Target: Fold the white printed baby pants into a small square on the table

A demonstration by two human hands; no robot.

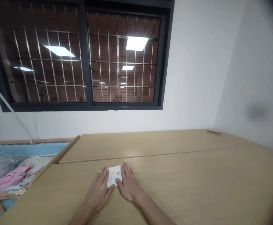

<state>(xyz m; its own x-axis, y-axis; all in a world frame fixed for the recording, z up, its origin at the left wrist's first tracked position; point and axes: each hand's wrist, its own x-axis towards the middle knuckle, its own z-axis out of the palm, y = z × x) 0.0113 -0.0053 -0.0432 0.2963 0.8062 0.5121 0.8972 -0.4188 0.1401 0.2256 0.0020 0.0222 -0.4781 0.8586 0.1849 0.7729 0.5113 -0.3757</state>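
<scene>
A small white folded cloth [114,175] with a few dark printed figures lies flat on the wooden table. My left hand [98,190] rests on its left edge, fingers stretched out and pointing forward. On the opposite edge lies my right hand [129,184], also flat, with its thumb on the near part of the cloth. Both palms face down, and the covered side edges of the cloth are hidden under the fingers.
Two pale wooden tabletops [185,175] meet along a seam. To the left stands a wooden crib [53,156] holding a pink garment [12,178] and other fabrics. A small flat item [214,131] lies by the back right corner. Behind is a barred window [124,62].
</scene>
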